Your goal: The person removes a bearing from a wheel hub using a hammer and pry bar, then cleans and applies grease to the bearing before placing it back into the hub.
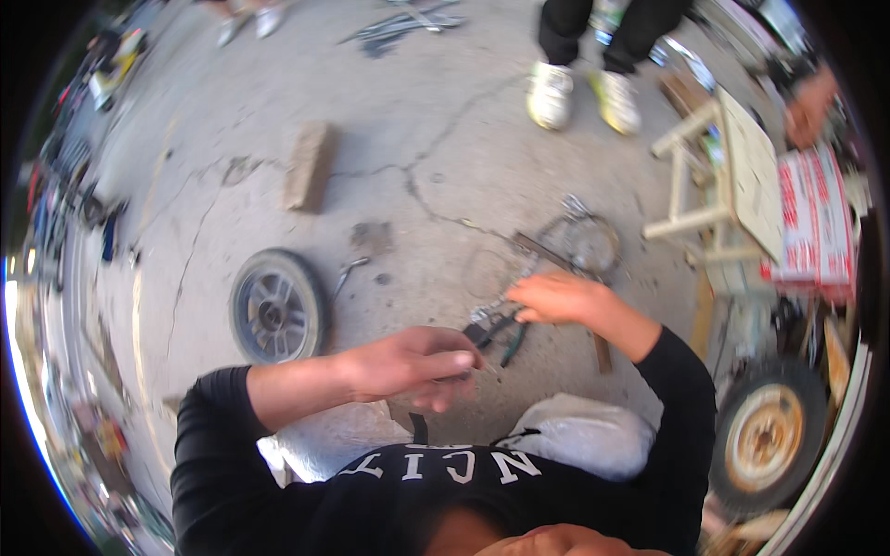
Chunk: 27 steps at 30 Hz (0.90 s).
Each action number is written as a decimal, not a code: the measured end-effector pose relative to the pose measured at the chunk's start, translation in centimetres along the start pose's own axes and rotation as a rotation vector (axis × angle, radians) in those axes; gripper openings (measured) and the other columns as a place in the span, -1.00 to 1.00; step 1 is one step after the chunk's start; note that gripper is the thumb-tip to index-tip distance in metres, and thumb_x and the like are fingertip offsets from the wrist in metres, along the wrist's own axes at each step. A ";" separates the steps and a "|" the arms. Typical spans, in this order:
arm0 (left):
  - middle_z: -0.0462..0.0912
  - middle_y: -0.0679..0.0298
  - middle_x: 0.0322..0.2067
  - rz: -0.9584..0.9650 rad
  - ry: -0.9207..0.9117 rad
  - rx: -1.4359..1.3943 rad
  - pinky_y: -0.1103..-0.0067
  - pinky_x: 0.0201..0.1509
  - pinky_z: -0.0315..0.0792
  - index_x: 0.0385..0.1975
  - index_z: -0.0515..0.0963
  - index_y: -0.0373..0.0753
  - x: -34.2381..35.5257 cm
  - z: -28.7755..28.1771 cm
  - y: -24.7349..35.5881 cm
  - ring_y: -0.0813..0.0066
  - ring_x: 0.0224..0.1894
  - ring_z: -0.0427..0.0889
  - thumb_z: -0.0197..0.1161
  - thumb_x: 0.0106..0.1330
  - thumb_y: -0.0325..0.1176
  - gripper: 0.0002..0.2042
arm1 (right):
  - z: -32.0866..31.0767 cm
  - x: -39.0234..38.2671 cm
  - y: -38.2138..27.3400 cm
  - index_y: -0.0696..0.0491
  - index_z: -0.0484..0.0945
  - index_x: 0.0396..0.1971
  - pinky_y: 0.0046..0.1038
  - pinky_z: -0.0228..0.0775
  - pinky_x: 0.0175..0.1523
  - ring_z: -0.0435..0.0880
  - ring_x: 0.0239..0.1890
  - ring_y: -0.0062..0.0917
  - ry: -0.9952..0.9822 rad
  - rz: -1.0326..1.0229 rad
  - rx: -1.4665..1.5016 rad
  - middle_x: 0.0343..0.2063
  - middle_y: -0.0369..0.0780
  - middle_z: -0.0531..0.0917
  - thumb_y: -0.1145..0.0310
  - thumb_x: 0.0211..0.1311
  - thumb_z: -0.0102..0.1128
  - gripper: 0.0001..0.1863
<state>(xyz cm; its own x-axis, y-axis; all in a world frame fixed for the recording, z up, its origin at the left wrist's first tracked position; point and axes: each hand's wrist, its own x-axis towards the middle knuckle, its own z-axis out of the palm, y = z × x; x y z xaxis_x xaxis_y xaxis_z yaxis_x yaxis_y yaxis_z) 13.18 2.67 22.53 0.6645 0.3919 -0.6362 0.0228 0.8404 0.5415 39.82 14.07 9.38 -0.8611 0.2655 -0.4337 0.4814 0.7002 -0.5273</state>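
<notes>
The green-handled tool (512, 345) lies near-left of our right hand (558, 298), seemingly closer than our left hand (408, 364), handle running near-far; we cannot tell either grip's state.

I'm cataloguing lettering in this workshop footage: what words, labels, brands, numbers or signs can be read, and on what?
Black shirt: large white capital letters across the chest, upside down in this view; clear enough to see, but I won't copy them.
Red-and-white package beside the stool: red printing, too blurred to read reliably.
Elsewhere: no lettering I can make out.
</notes>
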 end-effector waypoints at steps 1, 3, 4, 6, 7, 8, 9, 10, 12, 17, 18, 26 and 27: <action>0.59 0.19 -0.24 0.033 0.008 -0.085 0.66 -0.40 0.41 0.09 0.34 -0.40 -0.8 0.2 -0.6 0.61 -0.41 0.55 0.05 0.50 -0.26 -0.66 | -0.8 0.9 -0.2 0.09 0.52 -0.22 -0.15 0.48 -0.06 0.64 -0.11 -0.13 -0.075 0.010 -0.027 -0.30 -0.07 0.65 0.17 0.18 0.29 -0.68; 0.58 0.20 -0.18 0.080 -0.069 -0.201 0.67 -0.35 0.43 0.14 0.32 -0.40 -1.2 -0.6 -1.0 0.61 -0.36 0.55 0.02 0.51 -0.27 -0.64 | -2.9 3.0 1.2 0.10 0.54 -0.22 -0.15 0.47 -0.03 0.63 -0.09 -0.12 -0.151 0.081 -0.097 -0.27 -0.06 0.66 0.17 0.18 0.28 -0.68; 0.58 0.20 -0.16 0.118 -0.044 -0.218 0.68 -0.33 0.43 0.16 0.31 -0.39 -1.5 -0.7 -1.3 0.61 -0.33 0.55 0.01 0.52 -0.27 -0.64 | -3.4 3.7 2.4 0.10 0.54 -0.21 -0.15 0.47 -0.03 0.62 -0.08 -0.12 -0.161 0.117 -0.134 -0.26 -0.05 0.66 0.17 0.18 0.28 -0.67; 0.56 0.22 -0.12 0.182 0.008 -0.238 0.69 -0.28 0.43 0.19 0.30 -0.38 -2.3 -0.4 -1.4 0.62 -0.28 0.55 -0.02 0.52 -0.29 -0.63 | -4.4 6.5 3.9 0.11 0.55 -0.21 -0.16 0.47 -0.02 0.62 -0.07 -0.11 -0.162 0.163 -0.216 -0.24 -0.03 0.66 0.17 0.19 0.28 -0.67; 0.53 0.23 -0.05 0.205 0.003 -0.201 0.67 -0.16 0.43 0.23 0.27 -0.37 -2.5 -0.4 -1.7 0.62 -0.16 0.53 -0.02 0.52 -0.30 -0.61 | -5.4 8.4 4.5 0.12 0.55 -0.21 -0.16 0.47 -0.02 0.62 -0.06 -0.12 -0.164 0.176 -0.260 -0.23 -0.03 0.66 0.18 0.19 0.28 -0.67; 0.52 0.23 -0.03 0.207 0.027 -0.226 0.66 -0.13 0.43 0.24 0.27 -0.37 -2.8 -0.1 -1.7 0.62 -0.14 0.52 -0.02 0.52 -0.32 -0.61 | -6.3 9.8 5.1 0.13 0.56 -0.21 -0.16 0.47 -0.01 0.62 -0.06 -0.12 -0.164 0.196 -0.300 -0.22 -0.02 0.66 0.18 0.19 0.27 -0.67; 0.50 0.23 -0.01 0.210 0.053 -0.252 0.65 -0.10 0.43 0.25 0.26 -0.37 -3.3 0.5 -1.6 0.62 -0.11 0.51 -0.03 0.52 -0.33 -0.61 | -6.5 11.5 5.7 0.14 0.55 -0.22 -0.15 0.48 -0.02 0.62 -0.07 -0.11 -0.112 0.156 -0.294 -0.23 -0.02 0.66 0.19 0.19 0.27 -0.67; 0.49 0.24 0.01 0.214 0.077 -0.280 0.63 -0.07 0.42 0.25 0.26 -0.37 -3.8 1.0 -1.7 0.61 -0.09 0.51 -0.03 0.52 -0.34 -0.61 | -6.4 13.4 6.1 0.15 0.54 -0.22 -0.15 0.48 -0.03 0.62 -0.07 -0.11 -0.064 0.115 -0.289 -0.24 -0.02 0.65 0.19 0.19 0.27 -0.67; 0.45 0.21 0.07 0.228 0.135 -0.344 0.61 0.01 0.41 0.28 0.22 -0.35 -4.9 1.6 -2.0 0.56 -0.03 0.49 -0.05 0.52 -0.36 -0.60 | -6.0 17.2 5.7 0.16 0.53 -0.23 -0.15 0.48 -0.04 0.62 -0.08 -0.10 -0.003 0.018 -0.282 -0.26 -0.02 0.65 0.21 0.20 0.26 -0.68; 0.43 0.18 0.04 0.319 0.336 -0.487 0.60 0.01 0.42 0.24 0.21 -0.36 -7.6 4.0 -3.2 0.52 -0.04 0.47 -0.02 0.51 -0.35 -0.62 | -2.3 22.6 1.8 0.15 0.50 -0.24 -0.13 0.47 -0.06 0.61 -0.12 -0.09 -0.050 -0.201 -0.266 -0.25 -0.03 0.63 0.25 0.23 0.23 -0.72; 0.43 0.19 0.03 0.346 0.374 -0.530 0.60 0.00 0.42 0.23 0.22 -0.37 -8.0 4.7 -3.5 0.52 -0.05 0.47 -0.02 0.51 -0.35 -0.63 | -1.1 22.4 0.7 0.15 0.49 -0.22 -0.13 0.47 -0.06 0.61 -0.12 -0.08 -0.072 -0.241 -0.225 -0.22 -0.02 0.63 0.25 0.23 0.22 -0.72; 0.48 0.23 -0.12 0.642 0.661 -0.845 0.63 -0.21 0.41 0.19 0.20 -0.38 -11.6 10.5 -5.5 0.62 -0.27 0.47 -0.04 0.52 -0.15 -0.56 | 7.4 15.9 -3.6 0.13 0.50 -0.06 -0.11 0.44 0.00 0.59 -0.06 -0.04 -0.691 -0.374 -0.129 -0.13 0.02 0.61 0.23 0.23 0.22 -0.64; 0.48 0.24 -0.16 0.668 0.657 -0.933 0.64 -0.19 0.40 0.20 0.21 -0.37 -11.9 11.2 -6.0 0.62 -0.27 0.46 -0.06 0.53 -0.16 -0.57 | 7.7 15.3 -4.1 0.13 0.51 -0.05 -0.11 0.44 0.01 0.59 -0.04 -0.05 -0.791 -0.378 -0.154 -0.12 0.02 0.62 0.22 0.22 0.22 -0.62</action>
<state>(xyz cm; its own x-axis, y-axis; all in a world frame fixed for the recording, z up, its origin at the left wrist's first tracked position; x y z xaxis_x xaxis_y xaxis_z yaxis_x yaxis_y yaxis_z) 13.49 -11.26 33.00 -0.1425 0.7136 -0.6859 -0.8606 0.2530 0.4420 25.92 10.14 -0.74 -0.5654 -0.4973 -0.6581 0.1115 0.7444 -0.6584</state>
